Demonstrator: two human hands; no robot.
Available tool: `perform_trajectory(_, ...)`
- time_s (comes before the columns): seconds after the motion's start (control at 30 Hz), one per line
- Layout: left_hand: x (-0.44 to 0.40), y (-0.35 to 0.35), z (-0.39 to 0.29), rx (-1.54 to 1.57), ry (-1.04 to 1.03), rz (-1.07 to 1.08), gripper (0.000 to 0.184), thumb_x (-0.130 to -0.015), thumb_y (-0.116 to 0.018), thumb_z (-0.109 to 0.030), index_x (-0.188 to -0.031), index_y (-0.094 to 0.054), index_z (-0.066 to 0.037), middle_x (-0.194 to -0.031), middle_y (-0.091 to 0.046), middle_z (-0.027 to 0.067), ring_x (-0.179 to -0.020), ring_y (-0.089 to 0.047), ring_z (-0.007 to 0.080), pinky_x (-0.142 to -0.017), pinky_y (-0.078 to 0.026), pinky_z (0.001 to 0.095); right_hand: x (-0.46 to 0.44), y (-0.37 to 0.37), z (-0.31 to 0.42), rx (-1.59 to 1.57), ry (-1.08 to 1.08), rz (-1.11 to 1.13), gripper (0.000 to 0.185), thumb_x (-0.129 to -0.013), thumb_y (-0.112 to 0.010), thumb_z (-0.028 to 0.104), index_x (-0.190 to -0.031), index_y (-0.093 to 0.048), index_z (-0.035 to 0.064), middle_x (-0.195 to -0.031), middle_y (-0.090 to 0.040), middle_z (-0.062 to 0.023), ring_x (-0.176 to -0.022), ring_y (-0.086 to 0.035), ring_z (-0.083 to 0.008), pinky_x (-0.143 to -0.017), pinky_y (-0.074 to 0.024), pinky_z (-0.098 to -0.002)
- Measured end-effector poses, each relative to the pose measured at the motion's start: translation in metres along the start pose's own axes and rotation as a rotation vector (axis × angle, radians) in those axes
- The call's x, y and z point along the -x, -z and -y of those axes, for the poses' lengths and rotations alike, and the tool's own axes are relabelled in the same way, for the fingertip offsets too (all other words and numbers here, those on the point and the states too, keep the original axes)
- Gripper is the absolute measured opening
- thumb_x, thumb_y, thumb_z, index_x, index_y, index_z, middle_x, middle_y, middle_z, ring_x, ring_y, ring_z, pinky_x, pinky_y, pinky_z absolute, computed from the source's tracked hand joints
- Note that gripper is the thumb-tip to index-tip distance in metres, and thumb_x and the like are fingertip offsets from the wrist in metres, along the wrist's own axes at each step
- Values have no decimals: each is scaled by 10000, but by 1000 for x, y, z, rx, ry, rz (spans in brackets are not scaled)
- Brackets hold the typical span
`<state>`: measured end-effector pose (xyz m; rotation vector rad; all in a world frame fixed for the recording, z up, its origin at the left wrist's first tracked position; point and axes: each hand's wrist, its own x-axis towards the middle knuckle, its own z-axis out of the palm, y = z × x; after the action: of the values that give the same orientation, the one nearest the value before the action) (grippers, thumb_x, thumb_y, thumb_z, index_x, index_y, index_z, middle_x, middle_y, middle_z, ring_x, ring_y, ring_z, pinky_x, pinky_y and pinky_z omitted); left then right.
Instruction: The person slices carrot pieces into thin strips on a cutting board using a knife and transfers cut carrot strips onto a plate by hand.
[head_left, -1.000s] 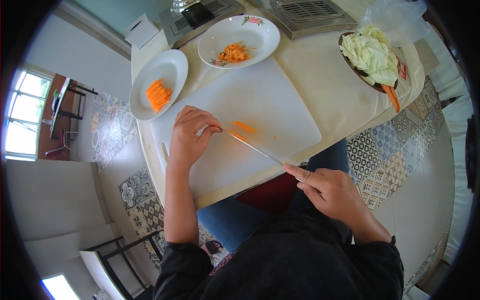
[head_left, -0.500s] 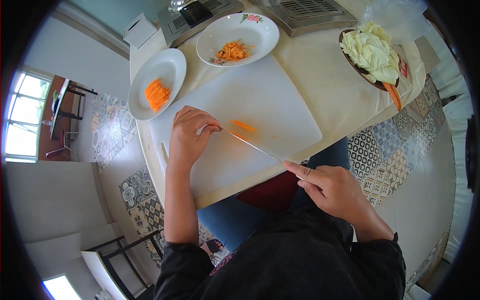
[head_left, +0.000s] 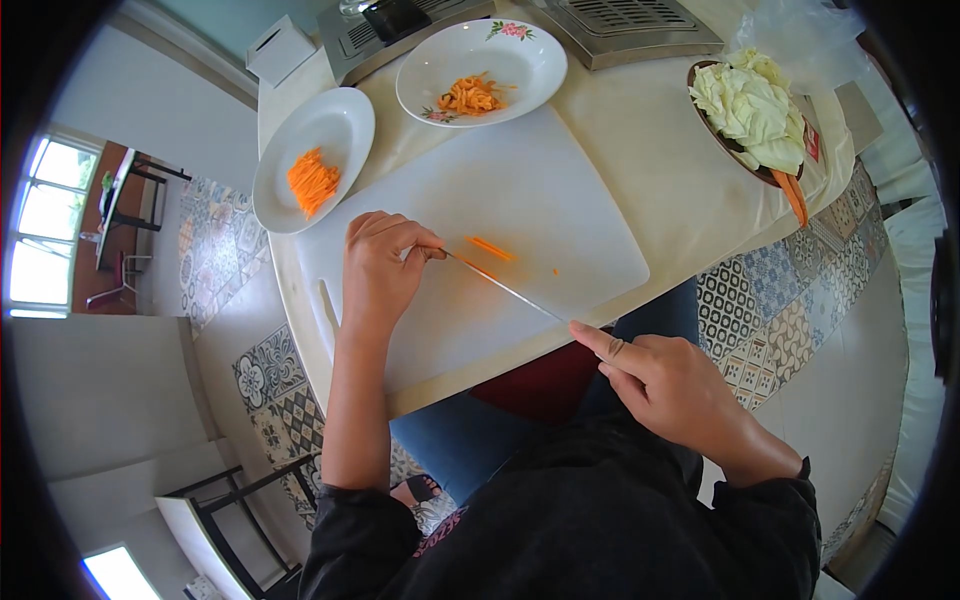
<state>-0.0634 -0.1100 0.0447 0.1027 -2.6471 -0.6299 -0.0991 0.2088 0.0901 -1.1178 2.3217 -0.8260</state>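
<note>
My right hand is closed round the handle of a kitchen knife, its index finger stretched along the top near the blade. The blade points up and left over a white cutting board. At its tip, the thumb and index finger of my left hand are pinched together on the blade. Just beyond the knife lie a few thin carrot strips on the board, with a tiny orange bit to their right. More orange shows along the blade's edge, partly hidden by it.
An oval white plate holds shredded carrot. A flowered plate holds more orange shreds. At the right, a brown bowl carries cabbage leaves and carrot pieces. Metal stoves stand at the back.
The view has shifted slightly. Both hands and the knife keep almost the same place over the board, and the carrot strips lie as before.
</note>
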Motion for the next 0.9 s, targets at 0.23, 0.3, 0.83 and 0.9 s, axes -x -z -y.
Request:
perform_trajectory(0.23, -1, 0, 0, 4, 33, 11, 125, -682, -727, 38, -740, -756, -70, -731, -718, 40, -763, -648, 228, -867, -481, 349, -10, 9, 0, -28, -7, 59, 517, -947, -595, 111, -1455, -536, 183, -745, -648, -176, -651, -638, -352, -617, -511, -462)
perform_trajectory(0.3, -3, 0, 0, -21, 33, -6, 126, -678, -729, 38, -740, -757, -69, -733, -720, 34, -784, -642, 227, -858, -484, 348, -12, 1, -10, -124, 10, 26, 506, -956, -588, 113, -1455, -532, 171, -746, -649, -196, -653, -637, -364, -619, -507, -449)
perform_trajectory(0.83, 47, -4, -36, 25, 380, -202, 116, -808, -786, -135, -877, -739, -54, -932, -712, 58, -967, -614, 276, -847, -476, 403, -2, -15, -8, -524, -286, 136, 511, -1019, -561, 137, -1519, -455, 157, -648, -573, -79, -523, -523, -149, -607, -493, -280)
perform_trajectory(0.9, 57, -19, -56, -9, 413, -238, 146, -792, -809, -170, -863, -740, -63, -938, -695, 44, -980, -600, 265, -889, -446, 403, 1, -20, -13, -428, -185, 86, 507, -1007, -577, 128, -1503, -474, 150, -691, -603, -133, -544, -552, -229, -624, -497, -299)
